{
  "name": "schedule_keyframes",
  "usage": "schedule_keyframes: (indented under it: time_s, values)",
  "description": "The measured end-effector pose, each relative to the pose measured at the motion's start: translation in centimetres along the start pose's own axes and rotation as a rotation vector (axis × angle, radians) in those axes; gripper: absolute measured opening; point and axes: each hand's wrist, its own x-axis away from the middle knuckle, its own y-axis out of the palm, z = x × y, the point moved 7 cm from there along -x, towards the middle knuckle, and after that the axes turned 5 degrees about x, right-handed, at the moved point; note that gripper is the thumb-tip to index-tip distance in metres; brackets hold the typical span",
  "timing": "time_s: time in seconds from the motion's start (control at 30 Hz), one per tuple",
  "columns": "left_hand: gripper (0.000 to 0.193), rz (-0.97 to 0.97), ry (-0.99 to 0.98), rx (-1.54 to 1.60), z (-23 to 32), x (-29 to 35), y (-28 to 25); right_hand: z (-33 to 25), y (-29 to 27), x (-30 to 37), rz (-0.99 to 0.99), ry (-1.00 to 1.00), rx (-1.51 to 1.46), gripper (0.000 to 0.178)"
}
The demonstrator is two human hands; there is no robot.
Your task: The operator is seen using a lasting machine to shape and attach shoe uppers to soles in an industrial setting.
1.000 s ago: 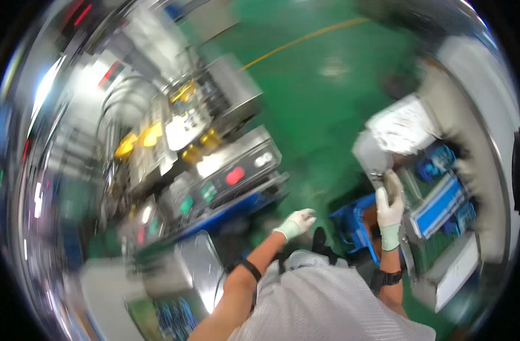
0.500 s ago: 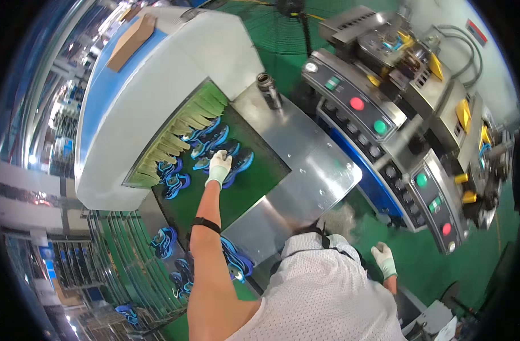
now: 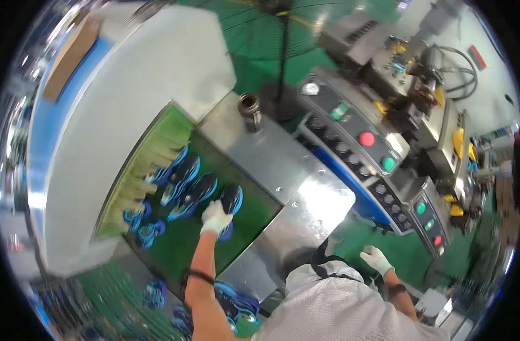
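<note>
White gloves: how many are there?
2: one on the left hand, which touches a blue-and-black shoe; one on the right hand, over the green floor. No others show.

- Bright indoor light, with white glare on the metal bench (image 3: 305,210).
- Rack (image 3: 101,307) at near left smeared by blur.
- Fisheye bends the edges; corners fall black.

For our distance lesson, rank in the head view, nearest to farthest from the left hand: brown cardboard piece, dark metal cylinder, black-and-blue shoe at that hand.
1. Black-and-blue shoe, at the left hand.
2. Dark metal cylinder, upper middle.
3. Brown cardboard piece, upper left.
</note>
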Motion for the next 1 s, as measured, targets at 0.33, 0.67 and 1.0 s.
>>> schedule_keyframes:
  time_s: [0.33, 0.67, 1.0]
  values:
    - [0.057, -0.241, 0.505, 0.936, 28.5, 16.8, -4.4, -16.7, -4.3, 2.6, -0.379, -0.209, -0.594, 0.070]
    - [0.043, -0.254, 1.395, 0.573, 56.2, 24.5, -6.0, -9.6, -16.0, 9.6, -0.468, -0.593, -1.602, 0.041]
    - [0.045, -0.445, 1.160, 0.890, 79.3, 28.4, 0.4, 12.5, -25.9, 16.2, 0.435, -0.675, -1.706, 0.070]
